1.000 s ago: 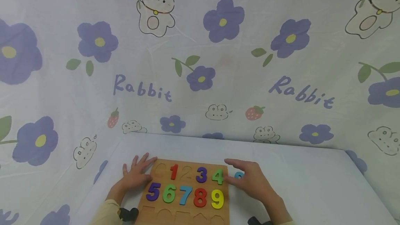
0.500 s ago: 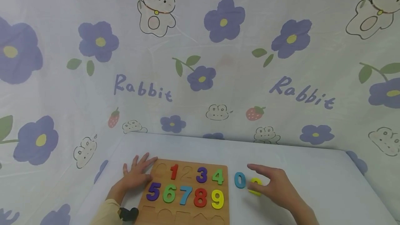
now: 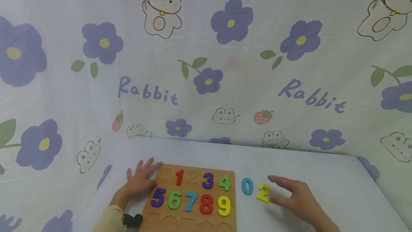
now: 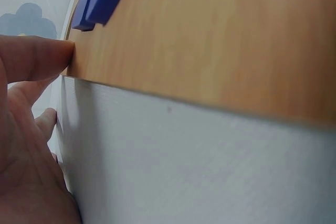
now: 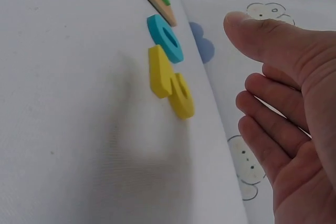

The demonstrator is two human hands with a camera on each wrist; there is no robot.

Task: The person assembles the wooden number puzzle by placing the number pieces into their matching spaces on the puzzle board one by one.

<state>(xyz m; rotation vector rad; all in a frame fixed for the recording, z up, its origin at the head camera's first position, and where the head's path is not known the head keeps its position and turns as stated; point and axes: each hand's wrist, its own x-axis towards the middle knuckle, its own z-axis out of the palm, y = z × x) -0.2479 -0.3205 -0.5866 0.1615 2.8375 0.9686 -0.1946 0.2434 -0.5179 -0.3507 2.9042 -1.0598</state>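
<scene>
A wooden number board [image 3: 188,221] lies on the white table, with coloured numerals from 1 to 9 seated in it; the recesses for 0 and 2 are bare. My left hand [image 3: 139,182] rests spread at the board's left edge, and in the left wrist view a fingertip [image 4: 60,56] touches that edge. Right of the board lie a blue 0 [image 3: 247,186] and a yellow 2 [image 3: 263,193], flat on the table. Just right of the 2 is my right hand [image 3: 296,198], holding nothing, thumb and fingers apart. The right wrist view shows the yellow 2 [image 5: 160,72] apart from the hand [image 5: 294,98].
Behind the white table [image 3: 338,174] hangs a cloth [image 3: 231,92] printed with rabbits and purple flowers. A row of shaped recesses [image 3: 196,223] runs along the board's near side. A dark strap piece [image 3: 132,220] sits at the left wrist.
My right hand has moved right, away from the board's 4, past the blue 0 and the yellow 2, which now show uncovered. The left hand has stayed in place.
</scene>
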